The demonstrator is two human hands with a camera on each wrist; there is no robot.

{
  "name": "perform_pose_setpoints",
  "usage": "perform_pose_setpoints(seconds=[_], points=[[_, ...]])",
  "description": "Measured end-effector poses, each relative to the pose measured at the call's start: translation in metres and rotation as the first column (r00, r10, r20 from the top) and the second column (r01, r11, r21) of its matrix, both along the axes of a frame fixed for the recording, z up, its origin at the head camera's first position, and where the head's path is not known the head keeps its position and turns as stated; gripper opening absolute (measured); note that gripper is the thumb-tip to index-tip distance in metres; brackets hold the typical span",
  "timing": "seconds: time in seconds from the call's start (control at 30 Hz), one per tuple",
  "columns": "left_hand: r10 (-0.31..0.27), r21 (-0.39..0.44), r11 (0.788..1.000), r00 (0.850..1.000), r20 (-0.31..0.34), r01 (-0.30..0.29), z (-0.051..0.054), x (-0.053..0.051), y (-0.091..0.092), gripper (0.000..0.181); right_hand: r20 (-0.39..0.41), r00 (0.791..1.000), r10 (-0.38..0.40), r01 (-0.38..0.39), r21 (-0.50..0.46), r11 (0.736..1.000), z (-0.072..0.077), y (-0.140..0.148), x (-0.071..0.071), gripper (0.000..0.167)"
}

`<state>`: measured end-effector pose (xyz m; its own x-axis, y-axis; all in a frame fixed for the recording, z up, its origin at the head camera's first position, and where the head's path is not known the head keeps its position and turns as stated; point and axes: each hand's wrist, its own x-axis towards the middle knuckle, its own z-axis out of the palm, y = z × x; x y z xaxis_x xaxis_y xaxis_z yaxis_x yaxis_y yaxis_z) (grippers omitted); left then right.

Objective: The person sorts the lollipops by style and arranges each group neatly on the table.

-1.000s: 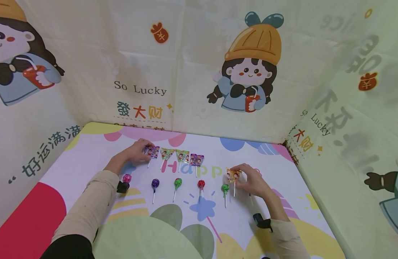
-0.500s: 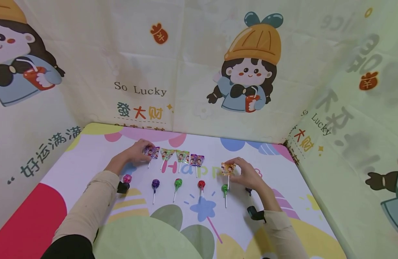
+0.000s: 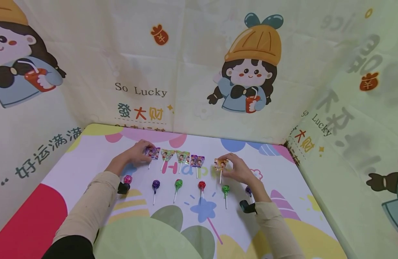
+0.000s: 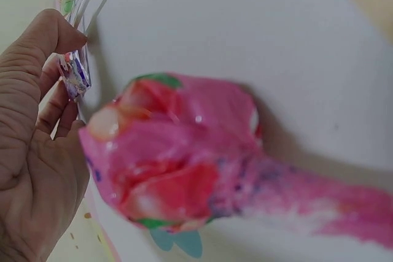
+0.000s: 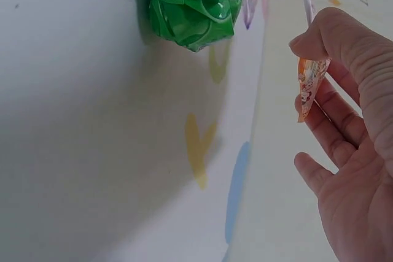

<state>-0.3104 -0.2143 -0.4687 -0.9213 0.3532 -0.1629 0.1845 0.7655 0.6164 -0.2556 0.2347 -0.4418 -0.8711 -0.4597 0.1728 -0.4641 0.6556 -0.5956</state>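
In the head view my left hand pinches a flat purple-wrapped lollipop at the left end of the back row. Two green-wrapped flat lollipops and another purple-wrapped one follow to its right. My right hand holds an orange-wrapped flat lollipop between thumb and fingers, right of that row, its stick pointing toward me. The right wrist view has the orange wrapper partly behind my thumb, apart from the table. Fingers partly hide the left lollipop's wrapper.
Nearer me lies a row of round lollipops: pink, purple, green, red, green and dark purple, the last partly behind my right wrist. A printed cloth wall rises behind the patterned table.
My right hand has carried the orange-wrapped lollipop left and slightly away from me, closer to the back row. My left hand has stayed on the purple-wrapped lollipop.
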Motion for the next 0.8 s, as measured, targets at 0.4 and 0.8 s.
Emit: perform_pose_setpoints(seconds=[0.4,0.8], points=[[0.018,0.013,1.0,1.0,0.011,-0.019,-0.001,0.001,-0.001,0.059,0.09,0.995,-0.035,0.032,0.03,0.999,-0.008,-0.018,-0.019,0.049],[0.004,0.0,1.0,1.0,-0.018,-0.004,-0.004,0.001,0.0,0.06,0.075,0.997,-0.026,0.022,0.058,0.998,-0.018,-0.027,-0.033,0.05]])
